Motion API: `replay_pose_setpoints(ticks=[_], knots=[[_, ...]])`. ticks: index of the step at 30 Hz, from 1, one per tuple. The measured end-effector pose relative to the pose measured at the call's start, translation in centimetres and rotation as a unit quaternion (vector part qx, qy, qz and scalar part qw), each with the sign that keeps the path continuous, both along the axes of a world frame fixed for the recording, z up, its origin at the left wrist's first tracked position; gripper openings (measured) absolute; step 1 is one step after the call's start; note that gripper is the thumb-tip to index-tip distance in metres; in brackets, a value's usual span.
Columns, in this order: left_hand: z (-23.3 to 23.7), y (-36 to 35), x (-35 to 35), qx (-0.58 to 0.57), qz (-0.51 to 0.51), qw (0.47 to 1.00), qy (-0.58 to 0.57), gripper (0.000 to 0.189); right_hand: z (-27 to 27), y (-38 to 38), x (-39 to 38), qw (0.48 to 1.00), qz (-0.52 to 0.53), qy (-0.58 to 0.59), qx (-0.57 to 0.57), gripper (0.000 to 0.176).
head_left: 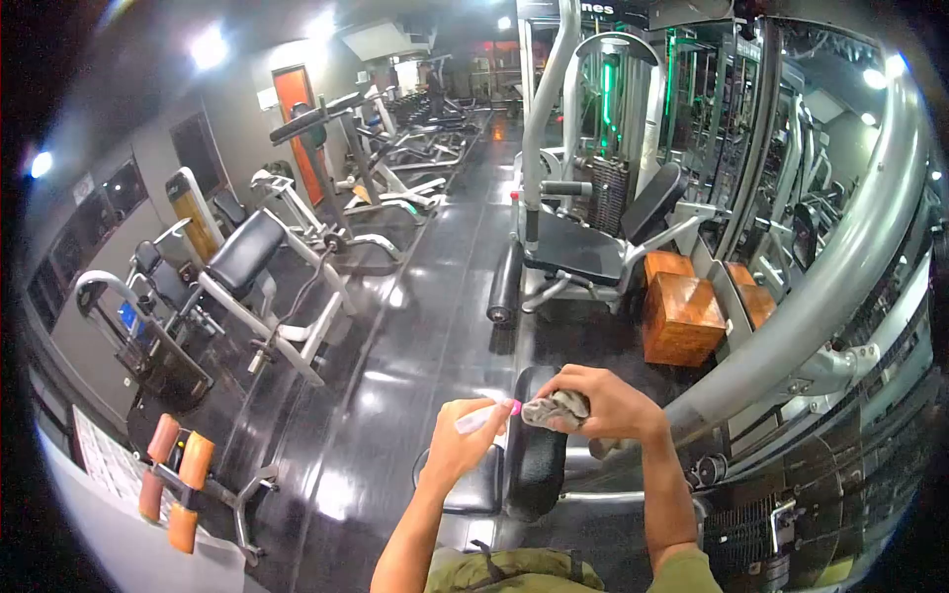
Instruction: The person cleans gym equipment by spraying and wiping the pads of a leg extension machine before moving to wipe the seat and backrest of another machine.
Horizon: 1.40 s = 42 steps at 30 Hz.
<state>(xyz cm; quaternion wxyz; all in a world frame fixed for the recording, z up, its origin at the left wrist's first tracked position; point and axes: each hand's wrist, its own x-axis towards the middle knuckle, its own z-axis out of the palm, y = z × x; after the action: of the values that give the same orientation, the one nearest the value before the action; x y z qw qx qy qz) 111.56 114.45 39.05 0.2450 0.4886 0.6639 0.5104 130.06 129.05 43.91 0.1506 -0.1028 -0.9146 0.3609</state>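
Note:
My left hand (pixel 457 450) is closed around a small white bottle with a pink tip (pixel 476 420). The tip points right, toward a crumpled grey cloth (pixel 556 409), and comes right up to its edge in this view. Bunched in the fingers of my right hand (pixel 615 403), the cloth hangs out on the left side. Both hands are held out in front of my body, above a black padded machine seat (pixel 534 465).
Ahead on the right stands a leg machine with a black seat (pixel 573 245), beside wooden boxes (pixel 684 318). A thick silver frame tube (pixel 840 287) curves along my right. Weight benches, including a black-padded one (pixel 247 252), line the left. Dark flooring (pixel 435 296) runs between.

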Motion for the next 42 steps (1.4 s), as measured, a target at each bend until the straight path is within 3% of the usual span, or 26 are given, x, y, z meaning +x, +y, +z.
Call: replay_pose_setpoints(ticks=[3,8,12,16,20,24,28,32,38,41,42], knots=[[-0.1,-0.2,-0.2,0.016,-0.002,1.0,-0.017,0.044,-1.8,1.5,-1.3,0.999,0.003,0.032,0.016,0.034],[-0.3,0.2,0.1,0.025,0.004,0.999,0.022,0.044,-2.6,3.5,-3.0,0.985,-0.149,-0.009,0.09,0.031],[0.1,0.3,0.1,0.01,0.007,1.0,0.022,0.045,-3.9,4.9,-1.9,0.991,-0.119,0.052,-0.016,0.028],[0.8,0.7,0.1,-0.004,0.008,1.0,0.015,0.047,-2.1,3.7,1.2,0.972,-0.203,0.051,-0.106,0.03],[0.4,1.6,-0.6,-0.015,-0.006,1.0,0.012,0.046,-2.0,3.2,2.8,0.979,-0.165,0.093,-0.076,0.029],[1.1,1.7,-0.3,-0.026,-0.004,1.0,0.005,0.044,-0.5,2.7,2.4,0.988,-0.101,0.062,-0.094,0.036],[1.8,1.0,-0.4,-0.05,0.0,0.998,-0.033,0.043,-0.8,2.9,-0.7,0.997,0.04,0.061,-0.001,0.034],[0.8,0.3,-0.8,-0.056,-0.012,0.994,-0.098,0.039,-3.3,5.6,-3.4,0.996,-0.009,0.043,0.078,0.032],[-1.6,-0.4,-0.6,-0.039,-0.02,0.99,-0.136,0.019,-5.5,7.9,-5.7,0.991,-0.112,-0.055,-0.048,0.029],[-3.7,-0.1,-0.6,0.005,0.014,0.994,-0.107,0.017,-5.3,6.5,-4.4,0.991,-0.094,0.05,0.079,0.029],[-3.9,-0.1,-0.5,0.004,0.017,0.994,-0.109,0.017,-3.4,5.2,-3.6,0.993,-0.086,0.043,0.072,0.027]])
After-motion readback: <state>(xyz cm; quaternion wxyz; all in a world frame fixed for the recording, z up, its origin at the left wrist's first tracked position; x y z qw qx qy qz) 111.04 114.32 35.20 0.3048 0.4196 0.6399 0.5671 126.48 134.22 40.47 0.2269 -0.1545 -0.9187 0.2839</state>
